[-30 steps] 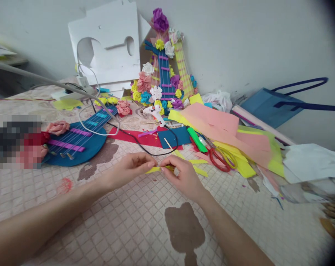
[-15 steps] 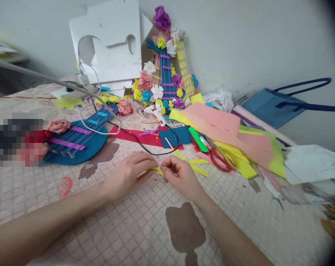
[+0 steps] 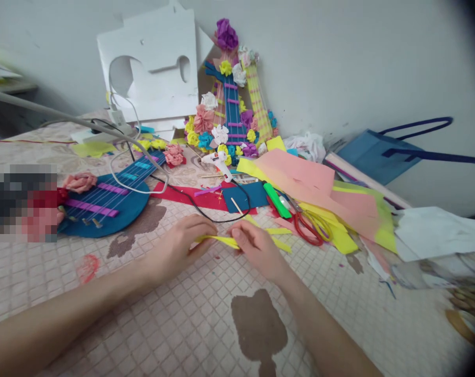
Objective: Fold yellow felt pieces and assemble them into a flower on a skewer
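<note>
Between my two hands stretches a yellow crepe paper strip, narrow and slightly folded. My left hand is closed on its left end, fingers curled over it. The other end is pinched by my right hand, thumb against the fingers. More yellow strips lie on the table just beyond my right hand. Behind the hands are a red paper strip and a dark blue paper piece with a thin stick on it.
A white glue gun stands behind, its black cord looping forward. Red-handled scissors and a green cutter lie right, beside pink paper. A blue paper guitar with flowers lies left. A blue bag leans on the wall.
My hands have drawn slightly apart, and more of the yellow strip shows between them. The whole view has shifted a little.
</note>
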A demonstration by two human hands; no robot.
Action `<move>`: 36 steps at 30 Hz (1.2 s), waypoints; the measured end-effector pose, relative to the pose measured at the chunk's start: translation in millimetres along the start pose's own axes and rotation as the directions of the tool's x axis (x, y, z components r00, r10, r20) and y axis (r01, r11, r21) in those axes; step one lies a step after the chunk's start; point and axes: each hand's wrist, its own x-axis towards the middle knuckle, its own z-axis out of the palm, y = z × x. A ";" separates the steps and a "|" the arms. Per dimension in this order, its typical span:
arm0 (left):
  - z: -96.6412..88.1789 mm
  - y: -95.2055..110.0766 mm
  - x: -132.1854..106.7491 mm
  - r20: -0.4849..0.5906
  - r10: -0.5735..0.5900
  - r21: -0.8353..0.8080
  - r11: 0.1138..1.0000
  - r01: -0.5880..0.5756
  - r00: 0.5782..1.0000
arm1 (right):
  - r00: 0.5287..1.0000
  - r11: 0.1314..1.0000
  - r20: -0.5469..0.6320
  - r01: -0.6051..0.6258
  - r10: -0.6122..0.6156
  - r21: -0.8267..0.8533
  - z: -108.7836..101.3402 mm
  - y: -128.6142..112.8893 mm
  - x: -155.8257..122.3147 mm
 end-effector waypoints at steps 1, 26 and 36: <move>0.5 -0.4 0.6 0.010 -0.114 -0.071 0.991 0.115 0.993 | 0.998 0.991 -0.057 0.024 -0.032 -0.130 -12.0 0.2 -0.7; 9.7 -3.6 -2.1 0.222 -0.195 -0.100 0.970 0.221 0.955 | 1.000 0.705 0.010 0.014 -0.009 -0.709 -102.6 44.2 -5.8; 16.0 -7.5 -0.6 -0.012 -0.102 0.023 0.995 0.102 0.995 | 1.000 0.714 -0.013 -0.009 -0.001 -0.700 -96.8 67.1 2.3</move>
